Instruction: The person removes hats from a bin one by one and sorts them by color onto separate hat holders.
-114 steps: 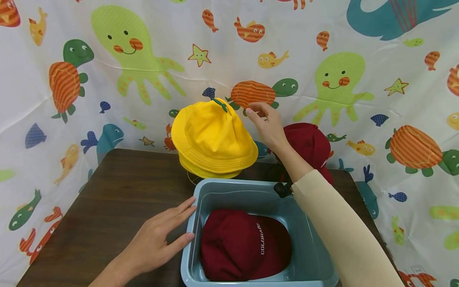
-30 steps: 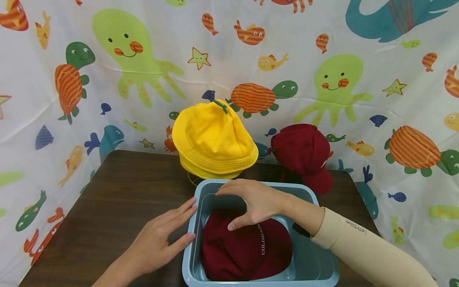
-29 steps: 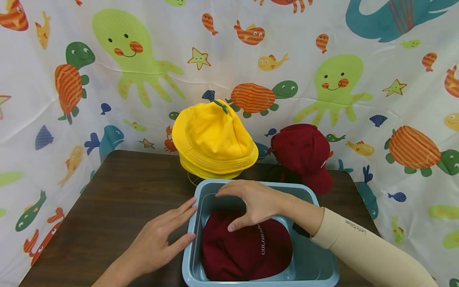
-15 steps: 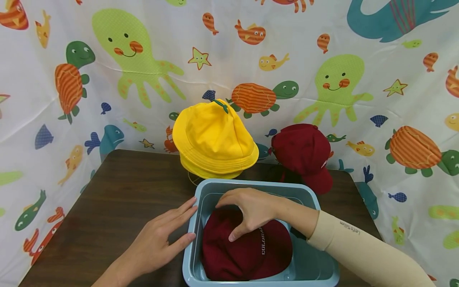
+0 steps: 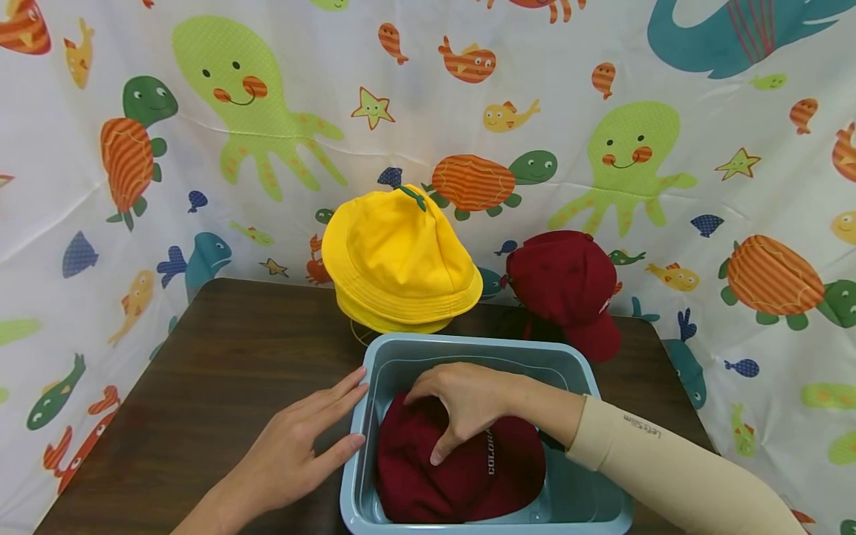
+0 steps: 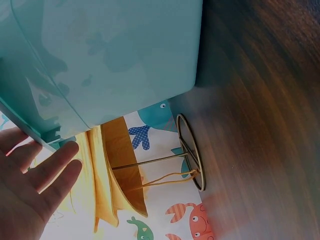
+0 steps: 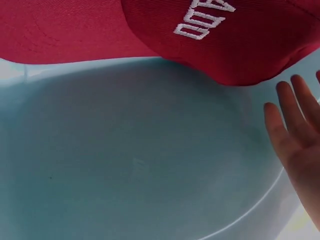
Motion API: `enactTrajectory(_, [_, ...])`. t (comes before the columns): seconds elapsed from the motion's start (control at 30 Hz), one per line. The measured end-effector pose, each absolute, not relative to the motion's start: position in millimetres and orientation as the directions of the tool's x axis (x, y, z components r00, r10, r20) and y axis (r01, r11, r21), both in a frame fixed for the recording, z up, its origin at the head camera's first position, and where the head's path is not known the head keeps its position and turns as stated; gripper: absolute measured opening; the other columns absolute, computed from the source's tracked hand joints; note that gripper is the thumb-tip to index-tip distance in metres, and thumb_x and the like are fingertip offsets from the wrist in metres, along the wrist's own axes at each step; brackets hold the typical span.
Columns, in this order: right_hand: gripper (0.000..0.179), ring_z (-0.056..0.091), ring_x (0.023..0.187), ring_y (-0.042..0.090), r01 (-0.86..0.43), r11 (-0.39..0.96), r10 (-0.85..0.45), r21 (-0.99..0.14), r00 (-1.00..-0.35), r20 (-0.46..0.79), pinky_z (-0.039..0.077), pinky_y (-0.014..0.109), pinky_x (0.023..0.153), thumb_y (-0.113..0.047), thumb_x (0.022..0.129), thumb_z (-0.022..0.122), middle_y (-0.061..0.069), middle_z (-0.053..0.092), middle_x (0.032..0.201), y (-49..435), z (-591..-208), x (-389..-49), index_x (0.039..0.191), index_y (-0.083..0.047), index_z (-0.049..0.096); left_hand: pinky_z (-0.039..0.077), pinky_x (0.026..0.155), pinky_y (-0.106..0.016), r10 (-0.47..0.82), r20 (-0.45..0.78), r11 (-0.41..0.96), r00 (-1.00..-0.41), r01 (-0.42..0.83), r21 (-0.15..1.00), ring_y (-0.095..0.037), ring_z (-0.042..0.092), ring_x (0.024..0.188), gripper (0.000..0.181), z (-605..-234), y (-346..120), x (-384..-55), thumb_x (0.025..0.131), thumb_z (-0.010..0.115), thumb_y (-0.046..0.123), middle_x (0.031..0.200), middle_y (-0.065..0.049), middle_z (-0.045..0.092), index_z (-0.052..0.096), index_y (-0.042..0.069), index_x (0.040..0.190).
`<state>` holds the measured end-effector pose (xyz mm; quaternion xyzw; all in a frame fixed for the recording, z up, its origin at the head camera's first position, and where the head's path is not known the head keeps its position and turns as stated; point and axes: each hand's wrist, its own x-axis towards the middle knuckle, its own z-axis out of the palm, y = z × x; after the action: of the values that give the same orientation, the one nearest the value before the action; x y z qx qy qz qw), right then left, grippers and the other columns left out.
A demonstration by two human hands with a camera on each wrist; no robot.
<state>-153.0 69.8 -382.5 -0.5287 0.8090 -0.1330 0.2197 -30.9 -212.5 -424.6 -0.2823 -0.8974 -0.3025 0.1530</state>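
Note:
A maroon baseball cap (image 5: 421,483) lettered "COLORADO" lies in a light blue plastic bin (image 5: 468,340). My right hand (image 5: 471,401) hovers low over the crown, fingers arched and thumb spread apart from them. Its thumb tip is at the cap in the head view; whether it touches is unclear. In the right wrist view, the fingers of that hand (image 7: 300,135) stand beside the cap (image 7: 225,55) with a gap. My left hand (image 5: 294,446) rests its extended fingertips against the bin's left rim; the left wrist view shows these fingers (image 6: 57,165) at the bin wall (image 6: 125,55).
Behind the bin, a yellow bucket hat (image 5: 401,260) sits on a wire stand (image 6: 150,161). Another maroon cap (image 5: 562,275) stands at the back right. Dark wooden table (image 5: 200,371) extends left of the bin. A sea-animal patterned curtain (image 5: 428,74) hangs behind.
My right hand has come from beside the yellow hat to the bin, then sunk closer to the cap in it. My left hand stays at the rim.

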Motion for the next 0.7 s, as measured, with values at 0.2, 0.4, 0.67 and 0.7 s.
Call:
enactTrajectory(0.2, [0.078, 0.06, 0.115, 0.006, -0.791, 0.407, -0.913, -0.457, -0.329, -0.242, 0.049, 0.023, 0.101, -0.053, 0.072, 0.093, -0.008, 0.069, 0.127, 67.6, -387.8, -152.9, 0.136, -0.015, 0.069, 0.058, 0.096, -0.051, 0.412, 0.441, 0.659, -0.797, 0.595, 0.459, -0.019, 0.059, 0.135, 0.064, -424.9, -212.2, -30.5, 0.095, 0.078, 0.024, 0.163, 0.003, 0.045, 0.055, 0.014, 0.154])
enactTrajectory(0.4, [0.074, 0.059, 0.109, 0.005, -0.77, 0.443, -0.894, -0.459, -0.338, -0.295, 0.05, 0.021, 0.096, -0.048, 0.071, 0.096, -0.009, 0.07, 0.124, 66.4, -391.0, -152.6, 0.133, -0.015, 0.071, 0.057, 0.097, -0.051, 0.412, 0.44, 0.658, -0.798, 0.595, 0.462, -0.018, 0.059, 0.135, 0.064, -425.1, -212.2, -30.3, 0.095, 0.078, 0.024, 0.163, 0.003, 0.046, 0.055, 0.014, 0.154])
enactTrajectory(0.67, [0.066, 0.058, 0.093, 0.003, -0.764, 0.443, -0.893, -0.468, -0.331, -0.305, 0.05, 0.017, 0.081, -0.041, 0.072, 0.097, -0.012, 0.069, 0.11, 66.0, -391.7, -152.3, 0.126, -0.013, 0.072, 0.057, 0.097, -0.051, 0.409, 0.443, 0.658, -0.798, 0.594, 0.463, -0.019, 0.059, 0.135, 0.065, -424.9, -211.9, -30.4, 0.094, 0.078, 0.023, 0.162, 0.003, 0.046, 0.055, 0.014, 0.154])
enactTrajectory(0.7, [0.064, 0.057, 0.09, 0.003, -0.763, 0.443, -0.893, -0.47, -0.329, -0.306, 0.05, 0.017, 0.078, -0.04, 0.073, 0.097, -0.012, 0.068, 0.106, 65.8, -391.9, -152.1, 0.125, -0.013, 0.072, 0.057, 0.097, -0.051, 0.408, 0.442, 0.659, -0.799, 0.593, 0.462, -0.019, 0.059, 0.135, 0.065, -425.0, -211.8, -30.2, 0.094, 0.078, 0.023, 0.162, 0.003, 0.046, 0.055, 0.014, 0.154])
